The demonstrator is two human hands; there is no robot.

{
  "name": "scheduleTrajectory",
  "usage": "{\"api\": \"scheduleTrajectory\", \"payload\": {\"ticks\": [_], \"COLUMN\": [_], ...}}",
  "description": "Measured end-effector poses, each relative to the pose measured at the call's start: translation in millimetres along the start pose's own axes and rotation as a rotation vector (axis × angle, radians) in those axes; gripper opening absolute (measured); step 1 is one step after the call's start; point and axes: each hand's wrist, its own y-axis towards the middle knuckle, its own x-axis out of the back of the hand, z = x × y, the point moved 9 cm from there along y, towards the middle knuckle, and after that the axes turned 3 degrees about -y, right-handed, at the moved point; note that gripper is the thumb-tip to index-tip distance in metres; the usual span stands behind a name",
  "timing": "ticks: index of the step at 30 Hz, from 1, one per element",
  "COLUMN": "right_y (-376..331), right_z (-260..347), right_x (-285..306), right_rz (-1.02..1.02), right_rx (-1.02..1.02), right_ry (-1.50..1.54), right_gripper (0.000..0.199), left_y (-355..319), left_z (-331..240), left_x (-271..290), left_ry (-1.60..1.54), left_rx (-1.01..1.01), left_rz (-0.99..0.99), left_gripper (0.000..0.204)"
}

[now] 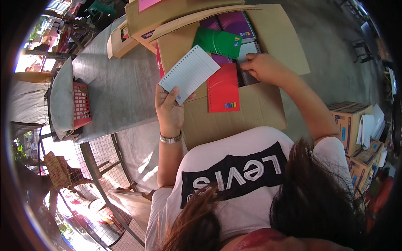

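Observation:
My left hand (171, 102) grips a small pad of white lined paper (190, 73) by its lower corner, thumb on top. Punched holes run along the pad's edge. My right hand (261, 67) is over the open cardboard box (238, 127), its fingers curled together beside white lined sheets (250, 49). What those fingertips hold, if anything, is hidden. A green notebook cover (215, 42) lies across the box's contents. Below it, a red notebook cover (223, 90) hangs over the near side. Purple spiral notebooks (238, 25) fill the far part of the box.
Another cardboard box (138, 21) stands behind at the left, on a grey surface (121, 90). To the left is a red plastic basket (82, 104) beside a pale sack (62, 100). More cardboard boxes (345, 125) with papers are stacked at the right.

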Motion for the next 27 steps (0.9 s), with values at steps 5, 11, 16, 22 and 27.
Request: {"api": "scheduleTrajectory", "payload": {"ticks": [5, 11, 16, 22, 27], "right_y": [-4, -5, -5, -4, -7], "right_z": [-1, 5, 5, -4, -2], "right_x": [2, 8, 12, 10, 8], "right_rz": [-0.016, -0.01, -0.033, -0.008, -0.011], "right_rx": [0.063, 0.074, 0.059, -0.003, 0.045], "right_ry": [0.016, 0.008, 0.04, 0.123, 0.07], "right_gripper": [0.017, 0.019, 0.024, 0.028, 0.032], "left_y": [-2, 0, 1, 1, 2], "left_z": [-2, -1, 0, 1, 2], "left_x": [-1, 0, -1, 0, 2], "left_ry": [-0.032, -0.06, -0.046, -0.05, -0.049], "left_rx": [-0.009, -0.011, -0.006, 0.002, 0.001], "left_rz": [-0.001, 0.013, 0.022, 0.022, 0.027], "left_gripper": [0.032, 0.033, 0.033, 0.034, 0.035]}}
